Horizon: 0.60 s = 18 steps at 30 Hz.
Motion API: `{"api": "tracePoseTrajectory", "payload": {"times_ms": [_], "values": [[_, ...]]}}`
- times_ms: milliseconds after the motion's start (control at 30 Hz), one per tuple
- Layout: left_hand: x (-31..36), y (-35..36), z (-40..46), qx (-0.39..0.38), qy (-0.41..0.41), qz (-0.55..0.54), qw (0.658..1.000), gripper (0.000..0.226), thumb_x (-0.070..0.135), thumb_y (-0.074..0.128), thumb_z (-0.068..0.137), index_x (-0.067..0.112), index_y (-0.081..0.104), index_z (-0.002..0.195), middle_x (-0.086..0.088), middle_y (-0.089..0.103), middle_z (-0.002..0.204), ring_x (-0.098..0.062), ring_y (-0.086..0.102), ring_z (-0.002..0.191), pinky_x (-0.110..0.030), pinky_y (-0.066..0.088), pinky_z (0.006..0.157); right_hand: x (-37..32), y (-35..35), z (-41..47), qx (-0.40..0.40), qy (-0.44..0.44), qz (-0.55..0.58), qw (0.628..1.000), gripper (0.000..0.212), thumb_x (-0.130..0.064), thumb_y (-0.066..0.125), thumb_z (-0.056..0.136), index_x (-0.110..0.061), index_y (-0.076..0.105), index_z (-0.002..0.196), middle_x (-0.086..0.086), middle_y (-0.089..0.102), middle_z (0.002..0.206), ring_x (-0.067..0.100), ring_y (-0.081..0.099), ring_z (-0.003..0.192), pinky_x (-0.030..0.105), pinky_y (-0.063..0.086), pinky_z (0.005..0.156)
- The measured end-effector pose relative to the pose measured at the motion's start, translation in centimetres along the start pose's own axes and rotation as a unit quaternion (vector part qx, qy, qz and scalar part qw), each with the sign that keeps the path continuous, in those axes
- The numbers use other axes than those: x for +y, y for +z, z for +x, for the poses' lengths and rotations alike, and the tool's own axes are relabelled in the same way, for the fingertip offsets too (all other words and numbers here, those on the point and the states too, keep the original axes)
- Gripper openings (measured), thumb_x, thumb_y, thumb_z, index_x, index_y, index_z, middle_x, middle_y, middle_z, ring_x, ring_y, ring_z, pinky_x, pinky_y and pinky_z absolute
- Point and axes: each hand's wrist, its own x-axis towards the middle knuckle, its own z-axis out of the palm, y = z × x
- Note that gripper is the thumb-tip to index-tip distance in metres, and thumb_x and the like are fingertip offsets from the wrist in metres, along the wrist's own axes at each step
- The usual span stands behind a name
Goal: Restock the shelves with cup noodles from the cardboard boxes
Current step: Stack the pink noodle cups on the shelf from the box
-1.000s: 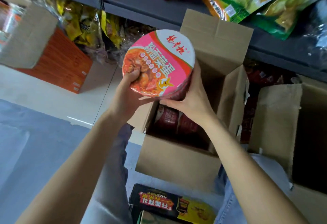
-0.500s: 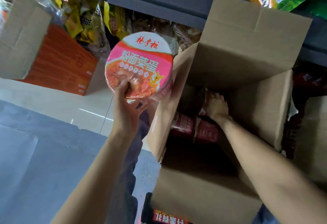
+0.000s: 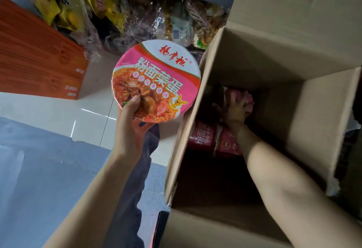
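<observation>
My left hand [image 3: 135, 118] grips a pink noodle bowl [image 3: 156, 75] by its near rim, thumb on the lid, holding it up left of the open cardboard box [image 3: 284, 55]. My right hand [image 3: 236, 108] is deep inside that box with fingers spread over a pink noodle bowl [image 3: 247, 96] at the back. Two more red-and-pink noodle bowls [image 3: 212, 139] lie on their sides in the box, just below my right wrist. Whether the right hand has a grip on the bowl is hard to make out in the dark, blurred box.
Clear bags of snacks [image 3: 137, 16] fill the low shelf behind the held bowl. An orange carton [image 3: 39, 59] stands on the tiled floor at left. The box's tall back flap [image 3: 297, 12] rises in front of the shelf. A dark package [image 3: 162, 228] lies beside the box's near wall.
My right hand let go of the held bowl and went down into the box, reaching further back onto another bowl. The left hand alone keeps the first bowl, shifted left.
</observation>
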Motion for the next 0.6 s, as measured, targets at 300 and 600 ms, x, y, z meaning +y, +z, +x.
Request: {"api": "tracePoseTrajectory", "payload": {"times_ms": [300,600], "values": [[-0.2,0.6,0.2,0.017,-0.015,0.004,1.000,0.020,0.029,0.049,0.080,0.021,0.055,0.097,0.011,0.071,0.084,-0.013,0.066,0.092,-0.044,0.050,0.090,0.2,0.9,1.6,-0.009,0.008,-0.048,0.999,0.085,-0.051,0.056,0.086,-0.022,0.012,0.152,0.022,-0.002,0.157,0.049,0.002,0.141,0.066,0.008,0.108],[-0.4,1.2,0.2,0.020,-0.022,0.005,1.000,0.022,0.032,0.048,0.078,0.023,0.057,0.097,0.008,0.069,0.090,-0.023,0.062,0.103,-0.047,0.049,0.093,0.8,0.6,1.2,-0.017,-0.034,-0.049,0.998,0.069,-0.057,0.049,0.089,-0.049,0.011,0.147,0.017,-0.014,0.158,0.053,-0.008,0.139,0.070,0.010,0.105]]}}
